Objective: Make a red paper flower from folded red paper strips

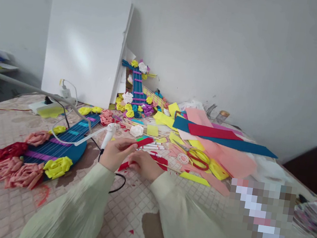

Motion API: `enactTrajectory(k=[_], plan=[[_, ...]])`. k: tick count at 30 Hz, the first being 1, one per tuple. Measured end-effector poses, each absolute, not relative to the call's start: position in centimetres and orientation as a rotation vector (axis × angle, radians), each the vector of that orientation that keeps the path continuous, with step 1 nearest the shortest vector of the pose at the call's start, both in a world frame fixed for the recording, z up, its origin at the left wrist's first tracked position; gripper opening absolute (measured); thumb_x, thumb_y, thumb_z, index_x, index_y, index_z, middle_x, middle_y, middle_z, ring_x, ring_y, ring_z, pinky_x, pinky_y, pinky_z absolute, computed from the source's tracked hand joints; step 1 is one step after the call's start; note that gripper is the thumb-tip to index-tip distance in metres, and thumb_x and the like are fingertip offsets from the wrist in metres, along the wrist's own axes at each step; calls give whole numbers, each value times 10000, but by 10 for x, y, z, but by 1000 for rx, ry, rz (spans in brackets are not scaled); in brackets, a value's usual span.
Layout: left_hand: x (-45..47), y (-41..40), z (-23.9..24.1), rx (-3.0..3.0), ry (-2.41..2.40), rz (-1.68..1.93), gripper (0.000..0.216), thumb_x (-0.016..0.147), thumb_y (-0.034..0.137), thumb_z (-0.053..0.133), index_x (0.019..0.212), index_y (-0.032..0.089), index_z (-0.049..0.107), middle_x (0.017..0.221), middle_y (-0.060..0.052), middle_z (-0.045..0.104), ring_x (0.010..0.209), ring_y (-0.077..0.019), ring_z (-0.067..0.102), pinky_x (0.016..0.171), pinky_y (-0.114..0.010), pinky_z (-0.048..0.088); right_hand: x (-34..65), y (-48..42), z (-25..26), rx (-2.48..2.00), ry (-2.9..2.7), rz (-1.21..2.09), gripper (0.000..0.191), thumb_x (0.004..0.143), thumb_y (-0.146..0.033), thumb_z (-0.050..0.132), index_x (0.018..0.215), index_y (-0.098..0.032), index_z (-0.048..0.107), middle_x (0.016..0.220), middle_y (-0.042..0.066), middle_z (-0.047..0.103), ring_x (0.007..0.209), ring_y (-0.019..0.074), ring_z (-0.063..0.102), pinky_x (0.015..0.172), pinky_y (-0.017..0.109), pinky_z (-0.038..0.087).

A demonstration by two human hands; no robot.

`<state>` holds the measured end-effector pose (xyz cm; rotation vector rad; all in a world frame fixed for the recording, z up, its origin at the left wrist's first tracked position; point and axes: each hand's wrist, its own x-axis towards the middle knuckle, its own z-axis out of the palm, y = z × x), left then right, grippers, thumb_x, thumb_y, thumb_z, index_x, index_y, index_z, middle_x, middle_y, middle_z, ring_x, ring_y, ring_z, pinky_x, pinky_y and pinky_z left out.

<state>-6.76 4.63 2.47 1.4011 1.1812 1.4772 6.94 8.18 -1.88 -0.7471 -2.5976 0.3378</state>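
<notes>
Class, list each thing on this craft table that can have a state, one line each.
left hand: shut on upper end of red paper strip
right hand: shut on its lower end
red paper strip: tilted, held between both hands
glue gun: lying down, cord attached
scissors: lying flat, blades seemingly closed
white board: upright, leaning against wall
power strip: one plug in

Loose pale-green sleeves — long, to each bare hand [117, 153].
</notes>
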Motion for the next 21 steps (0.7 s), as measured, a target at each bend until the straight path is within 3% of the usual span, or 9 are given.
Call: enactTrajectory(k=[7, 16, 21], plan=[[-66, 48, 20, 1403, 1200, 1461, 224, 600, 281, 666, 744, 111, 651, 737, -80, 668, 695, -197, 616, 669, -291, 498, 76, 80, -20, -757, -2560, 369, 13, 735, -148, 574, 738, -159, 571, 783, 25, 607, 800, 169, 527, 722, 276, 364], [-68, 50, 13, 1484, 1263, 1428, 250, 623, 304, 641, 774, 104, 651, 744, -89, 672, 681, -202, 620, 639, -299, 503, 81, 73, -13, -797, -2460, 459, 200, 726, -63, 545, 901, -156, 567, 812, 31, 613, 740, 132, 551, 691, 237, 416], [-65, 52, 5, 1609, 1340, 1396, 202, 630, 295, 627, 743, 131, 665, 719, -74, 677, 661, -197, 618, 624, -290, 502, 113, 48, 5, -739, -2352, 485, 89, 774, -136, 522, 824, -167, 589, 812, 38, 612, 781, 140, 540, 722, 259, 419]])
